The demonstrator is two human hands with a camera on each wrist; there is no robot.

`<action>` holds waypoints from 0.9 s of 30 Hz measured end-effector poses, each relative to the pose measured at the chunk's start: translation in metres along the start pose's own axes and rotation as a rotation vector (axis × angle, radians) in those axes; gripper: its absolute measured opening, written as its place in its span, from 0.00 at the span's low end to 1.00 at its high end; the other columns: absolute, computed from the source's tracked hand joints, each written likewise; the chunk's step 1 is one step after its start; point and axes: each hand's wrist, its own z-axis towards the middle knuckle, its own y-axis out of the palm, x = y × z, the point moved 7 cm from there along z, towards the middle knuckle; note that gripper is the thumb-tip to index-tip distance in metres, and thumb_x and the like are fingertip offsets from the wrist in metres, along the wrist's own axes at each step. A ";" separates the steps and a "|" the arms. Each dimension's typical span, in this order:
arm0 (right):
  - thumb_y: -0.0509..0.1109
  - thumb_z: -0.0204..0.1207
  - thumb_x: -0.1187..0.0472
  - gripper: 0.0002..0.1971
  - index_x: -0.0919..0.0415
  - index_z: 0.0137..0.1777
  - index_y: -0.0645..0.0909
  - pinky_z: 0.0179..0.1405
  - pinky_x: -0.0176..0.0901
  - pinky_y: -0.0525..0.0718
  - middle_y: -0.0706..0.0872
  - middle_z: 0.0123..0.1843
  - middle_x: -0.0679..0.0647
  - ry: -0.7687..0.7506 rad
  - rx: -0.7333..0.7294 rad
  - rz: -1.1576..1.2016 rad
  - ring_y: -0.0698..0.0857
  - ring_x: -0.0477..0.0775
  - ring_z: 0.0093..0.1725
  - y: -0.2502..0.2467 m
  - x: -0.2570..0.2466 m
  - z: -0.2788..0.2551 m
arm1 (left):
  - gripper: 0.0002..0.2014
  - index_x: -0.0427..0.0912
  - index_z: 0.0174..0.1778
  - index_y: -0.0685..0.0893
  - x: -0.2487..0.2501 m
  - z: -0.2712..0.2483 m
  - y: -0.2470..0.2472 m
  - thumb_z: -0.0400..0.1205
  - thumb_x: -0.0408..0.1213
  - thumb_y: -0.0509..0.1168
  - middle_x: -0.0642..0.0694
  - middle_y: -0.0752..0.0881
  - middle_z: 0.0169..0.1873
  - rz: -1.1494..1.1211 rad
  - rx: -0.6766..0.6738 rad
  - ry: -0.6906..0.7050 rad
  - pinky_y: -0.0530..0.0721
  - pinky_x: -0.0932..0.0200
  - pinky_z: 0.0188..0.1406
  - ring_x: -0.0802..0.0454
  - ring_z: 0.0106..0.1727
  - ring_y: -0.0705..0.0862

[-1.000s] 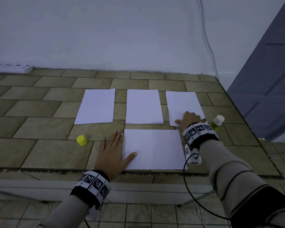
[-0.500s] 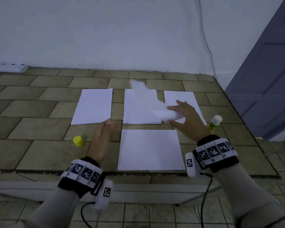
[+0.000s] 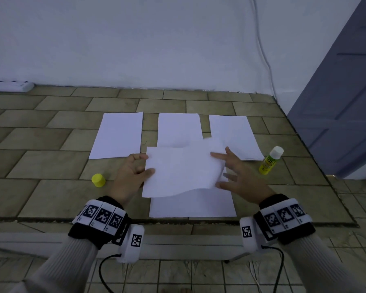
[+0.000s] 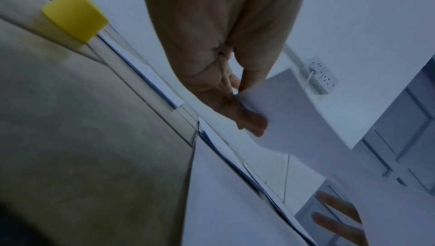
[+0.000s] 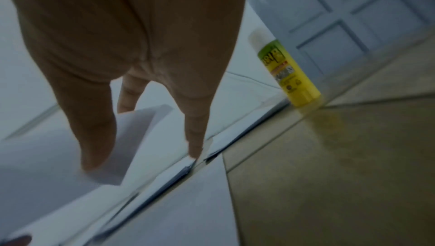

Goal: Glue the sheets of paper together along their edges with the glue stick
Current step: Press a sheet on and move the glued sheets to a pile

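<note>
A white sheet of paper (image 3: 182, 170) hangs in the air over a second sheet (image 3: 192, 206) that lies flat at the near edge of the tiled ledge. My left hand (image 3: 145, 163) pinches the lifted sheet's left edge, with fingertips (image 4: 249, 121) curled on its corner. My right hand (image 3: 217, 170) holds its right edge between thumb (image 5: 94, 153) and a finger, the other fingers spread. Three paper stacks lie behind, at left (image 3: 118, 135), middle (image 3: 178, 127) and right (image 3: 235, 132). The uncapped yellow-green glue stick (image 3: 270, 160) stands right of my right hand. Its yellow cap (image 3: 98, 180) sits left of my left hand.
The tiled ledge (image 3: 40, 166) ends in a drop at its front edge (image 3: 178, 222) near my wrists. A white wall backs it, with a power strip (image 3: 9, 85) at far left and a cable (image 3: 262, 49) hanging down. A grey-blue door (image 3: 336, 102) stands at the right.
My right hand lifted a sheet from the right stack and carried it left and nearer. My left hand left the flat sheet and took the lifted sheet's left edge.
</note>
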 end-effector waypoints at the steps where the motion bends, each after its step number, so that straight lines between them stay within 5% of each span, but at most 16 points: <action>1: 0.76 0.72 0.68 0.35 0.38 0.72 0.71 0.68 0.46 0.79 0.62 0.80 0.38 0.023 -0.006 0.116 0.71 0.51 0.77 -0.004 0.001 0.001 | 0.11 0.45 0.52 0.76 0.000 0.001 -0.002 0.82 0.25 0.66 0.39 0.89 0.42 0.006 0.014 0.017 0.88 0.59 0.35 0.49 0.42 0.88; 4: 0.71 0.76 0.72 0.23 0.47 0.65 0.77 0.57 0.48 0.87 0.81 0.65 0.55 0.077 0.024 0.262 0.87 0.57 0.56 -0.015 0.003 0.005 | 0.07 0.43 0.47 0.79 0.000 0.005 -0.002 0.83 0.26 0.65 0.44 0.90 0.40 0.054 0.019 0.050 0.87 0.63 0.34 0.53 0.41 0.88; 8: 0.69 0.77 0.73 0.13 0.53 0.52 0.83 0.38 0.31 0.83 0.79 0.40 0.51 0.125 0.122 0.028 0.81 0.41 0.34 -0.027 0.009 0.006 | 0.07 0.45 0.52 0.83 -0.002 0.005 0.008 0.83 0.29 0.66 0.48 0.90 0.46 0.131 -0.049 0.046 0.86 0.66 0.40 0.55 0.47 0.89; 11: 0.74 0.73 0.68 0.13 0.53 0.55 0.84 0.43 0.37 0.82 0.81 0.37 0.47 0.180 0.118 -0.187 0.81 0.44 0.36 -0.025 0.018 0.002 | 0.15 0.52 0.60 0.83 -0.010 0.004 0.010 0.80 0.32 0.71 0.43 0.89 0.53 0.228 -0.124 0.021 0.87 0.56 0.57 0.50 0.56 0.87; 13: 0.76 0.71 0.66 0.17 0.55 0.60 0.84 0.40 0.29 0.79 0.83 0.39 0.50 0.182 0.083 -0.286 0.80 0.44 0.36 -0.019 0.020 -0.001 | 0.19 0.54 0.64 0.82 -0.018 0.002 0.010 0.78 0.33 0.73 0.39 0.88 0.48 0.329 -0.172 0.004 0.86 0.53 0.60 0.46 0.56 0.87; 16: 0.77 0.71 0.66 0.21 0.56 0.64 0.81 0.34 0.22 0.75 0.80 0.40 0.46 0.187 0.049 -0.392 0.78 0.41 0.36 -0.008 0.021 -0.003 | 0.18 0.59 0.59 0.82 -0.023 -0.001 0.008 0.78 0.34 0.74 0.39 0.85 0.38 0.524 -0.168 0.059 0.85 0.57 0.54 0.40 0.50 0.86; 20: 0.76 0.71 0.65 0.20 0.57 0.64 0.80 0.38 0.28 0.75 0.80 0.47 0.53 0.232 0.052 -0.474 0.79 0.48 0.42 0.001 0.029 -0.007 | 0.14 0.54 0.55 0.85 -0.024 -0.004 0.009 0.77 0.34 0.75 0.45 0.79 0.30 0.668 -0.142 0.142 0.78 0.67 0.36 0.52 0.34 0.80; 23: 0.75 0.72 0.64 0.20 0.57 0.64 0.79 0.44 0.37 0.76 0.79 0.52 0.55 0.261 0.034 -0.507 0.78 0.49 0.45 0.007 0.031 -0.009 | 0.16 0.60 0.52 0.83 -0.027 -0.004 0.008 0.76 0.34 0.76 0.37 0.86 0.39 0.704 -0.150 0.146 0.85 0.58 0.43 0.43 0.42 0.84; 27: 0.74 0.72 0.66 0.22 0.58 0.66 0.79 0.40 0.34 0.70 0.74 0.48 0.51 0.263 0.011 -0.530 0.74 0.48 0.44 0.010 0.033 -0.009 | 0.16 0.59 0.52 0.83 -0.026 -0.006 0.007 0.76 0.34 0.76 0.48 0.84 0.38 0.721 -0.133 0.160 0.76 0.73 0.36 0.53 0.39 0.82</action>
